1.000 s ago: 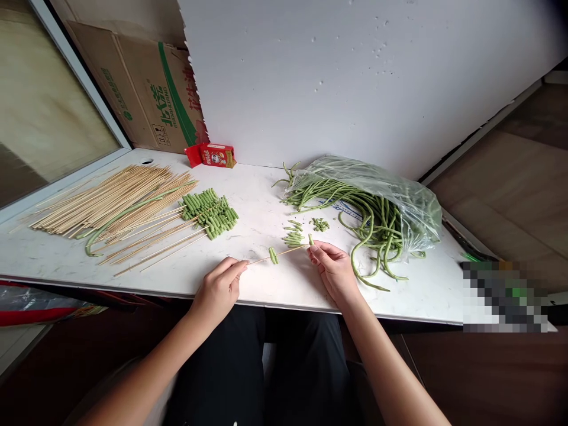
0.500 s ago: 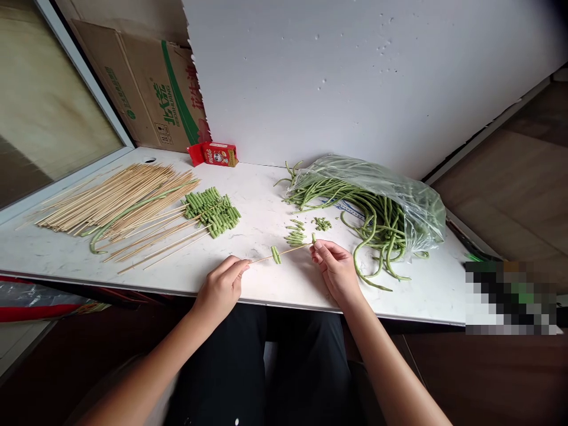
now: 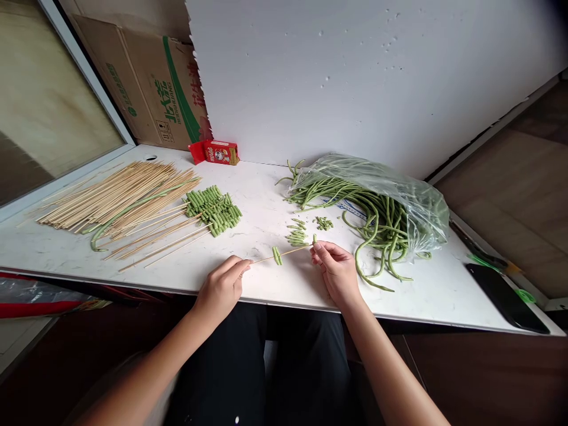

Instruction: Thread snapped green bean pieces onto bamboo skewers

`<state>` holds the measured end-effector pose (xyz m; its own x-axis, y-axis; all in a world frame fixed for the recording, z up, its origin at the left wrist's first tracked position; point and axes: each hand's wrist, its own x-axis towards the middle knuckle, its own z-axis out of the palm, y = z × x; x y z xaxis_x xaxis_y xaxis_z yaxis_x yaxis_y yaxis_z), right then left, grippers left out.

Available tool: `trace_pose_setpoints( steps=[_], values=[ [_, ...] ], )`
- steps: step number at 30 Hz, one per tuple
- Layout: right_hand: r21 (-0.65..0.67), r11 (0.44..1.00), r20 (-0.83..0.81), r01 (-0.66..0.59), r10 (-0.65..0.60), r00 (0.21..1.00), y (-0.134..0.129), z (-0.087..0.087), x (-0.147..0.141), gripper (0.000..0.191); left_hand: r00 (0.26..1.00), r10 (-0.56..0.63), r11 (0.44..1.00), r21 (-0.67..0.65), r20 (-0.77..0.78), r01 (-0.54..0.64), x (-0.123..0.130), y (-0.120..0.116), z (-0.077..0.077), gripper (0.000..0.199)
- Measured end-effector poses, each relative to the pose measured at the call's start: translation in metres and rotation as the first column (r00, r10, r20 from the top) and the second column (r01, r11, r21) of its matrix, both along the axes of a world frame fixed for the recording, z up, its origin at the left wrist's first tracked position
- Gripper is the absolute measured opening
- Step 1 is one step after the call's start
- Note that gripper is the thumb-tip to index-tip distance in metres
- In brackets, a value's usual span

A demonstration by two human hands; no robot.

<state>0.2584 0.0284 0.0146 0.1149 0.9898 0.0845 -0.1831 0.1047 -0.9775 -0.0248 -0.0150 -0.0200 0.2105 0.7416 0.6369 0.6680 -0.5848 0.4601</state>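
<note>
My left hand (image 3: 225, 285) is closed on one end of a thin wooden skewer (image 3: 261, 260) above the front of the white table. Short green bean pieces (image 3: 277, 255) are threaded partway along it. At the skewer's other end, my right hand (image 3: 335, 266) pinches a single bean piece (image 3: 315, 239) between thumb and fingers; whether the tip has entered it I cannot tell. Just behind that hand lie loose cut bean pieces (image 3: 296, 238) and a small heap of bean ends (image 3: 323, 223). Left of them rest skewers filled with bean pieces (image 3: 215, 210).
A pile of bare skewers (image 3: 115, 198) with one long bean across it covers the left side. Long green beans (image 3: 386, 219) spill from a clear plastic bag (image 3: 426, 213) on the right. A red box (image 3: 222, 152), a cardboard box (image 3: 151, 89) and a black phone (image 3: 506, 296) stand or lie around.
Both hands, the skewer and the bean pieces keep nearly the same positions. The view has shifted slightly.
</note>
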Motion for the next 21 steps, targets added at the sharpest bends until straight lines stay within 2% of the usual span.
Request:
trace_pose_setpoints(
  steps=[7,15,21],
  values=[
    [0.012,1.0,0.029,-0.011,0.01,1.0,0.0005,-0.0001,0.0009,0.022,1.0,-0.003,1.0,-0.008,0.001,0.003,-0.0006,-0.0003,0.0002,0.041],
    [0.101,0.995,0.105,-0.008,-0.003,0.994,-0.0016,0.0035,0.0007,0.02,1.0,0.004,1.0,-0.011,0.006,-0.004,0.0003,-0.0003,0.0025,0.041],
    [0.052,0.999,0.08,-0.001,-0.003,0.997,-0.0028,0.0012,-0.0006,0.021,0.999,0.022,1.0,-0.011,0.035,-0.022,0.0013,-0.0007,0.0021,0.033]
  ],
)
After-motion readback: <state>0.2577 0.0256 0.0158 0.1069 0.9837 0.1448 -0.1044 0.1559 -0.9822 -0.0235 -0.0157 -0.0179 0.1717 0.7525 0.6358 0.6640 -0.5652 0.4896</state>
